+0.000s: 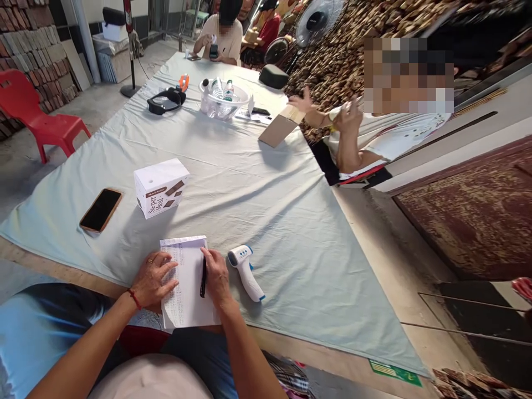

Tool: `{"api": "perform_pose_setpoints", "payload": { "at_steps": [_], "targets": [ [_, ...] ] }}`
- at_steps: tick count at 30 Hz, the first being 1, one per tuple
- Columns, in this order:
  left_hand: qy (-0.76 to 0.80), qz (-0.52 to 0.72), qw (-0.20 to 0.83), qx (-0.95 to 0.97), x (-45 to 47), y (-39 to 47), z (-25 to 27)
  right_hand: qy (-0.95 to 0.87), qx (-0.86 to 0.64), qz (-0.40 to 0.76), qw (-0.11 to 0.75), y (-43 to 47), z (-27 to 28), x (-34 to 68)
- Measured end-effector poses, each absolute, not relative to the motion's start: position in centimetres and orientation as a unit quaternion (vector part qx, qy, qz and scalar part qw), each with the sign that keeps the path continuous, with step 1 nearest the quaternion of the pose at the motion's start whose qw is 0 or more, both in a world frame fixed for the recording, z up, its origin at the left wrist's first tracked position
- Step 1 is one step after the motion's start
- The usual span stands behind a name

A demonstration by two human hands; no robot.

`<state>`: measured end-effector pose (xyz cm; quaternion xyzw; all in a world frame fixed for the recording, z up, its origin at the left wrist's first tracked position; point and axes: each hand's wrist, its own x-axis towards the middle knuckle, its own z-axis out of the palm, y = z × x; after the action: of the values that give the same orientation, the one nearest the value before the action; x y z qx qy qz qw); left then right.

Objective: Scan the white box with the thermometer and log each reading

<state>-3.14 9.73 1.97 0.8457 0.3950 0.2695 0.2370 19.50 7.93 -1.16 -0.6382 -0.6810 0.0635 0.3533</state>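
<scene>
A white notepad lies at the table's near edge, with faint print or writing along its left side. My left hand rests on its left margin, fingers spread. On the pad's right side, my right hand is closed on a black pen, which lies almost parallel to the pad's edge. Just right of that hand is a white and blue infrared thermometer, lying on its side. Beyond the pad stands a white box with brown print. A phone with a dark screen lies to the left.
A pale cloth covers the table. Farther back are a black headset, a clear basket of bottles and a black case. A co-worker at right touches a cardboard box. Another person sits at the far end. A red chair stands left.
</scene>
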Motion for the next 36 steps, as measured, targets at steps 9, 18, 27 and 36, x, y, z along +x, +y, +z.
{"api": "perform_pose_setpoints", "payload": {
  "at_steps": [9, 18, 27, 36],
  "targets": [
    [0.626, 0.465, 0.280, 0.559, -5.6, 19.8, 2.4, -0.657, -0.672, -0.047, 0.338, 6.2, 0.4, 23.2],
    [0.586, 0.494, 0.393, 0.508, -4.7, 26.8, 4.4, -0.520, -0.831, 0.072, 0.183, 3.8, -1.2, 28.5],
    [0.561, 0.471, 0.480, 0.483, -6.5, 17.8, 5.6, -0.362, -0.618, 0.467, 0.519, 4.3, 5.2, 21.1],
    [0.585, 0.434, 0.460, 0.507, -6.6, 14.9, 5.9, -0.346, -0.462, 0.607, 0.545, 5.9, 6.3, 11.9]
  ]
}}
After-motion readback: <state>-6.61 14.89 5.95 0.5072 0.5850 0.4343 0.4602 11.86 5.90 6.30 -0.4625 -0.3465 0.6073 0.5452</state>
